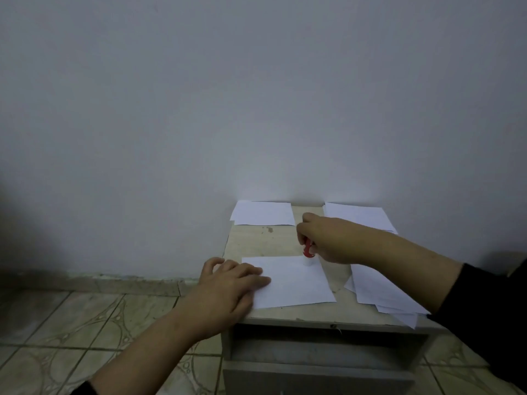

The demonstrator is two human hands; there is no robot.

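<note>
Gripping a red glue stick [308, 253] in the right hand [328, 240], fingers curled close around its body; holding it upright, pale tip down on the far right corner of the sheet [296, 283], touching by the look of it; pinning that sheet down with the left hand [228, 283], fingers loosely spread and laid flat over its left edge, thumb out on the bare table [256, 240]; lying square in the near middle of the tabletop, that sheet, blank and white.

Further back, at the far left against the wall [256, 95], a stack [263, 213] of white paper; at the far right, a second stack [356, 216], partly hidden behind the right forearm; along the right side, a loose fanned pile [376, 292] hanging over the near edge; off to the left, down below, patterned floor [71, 323] tiles.
</note>
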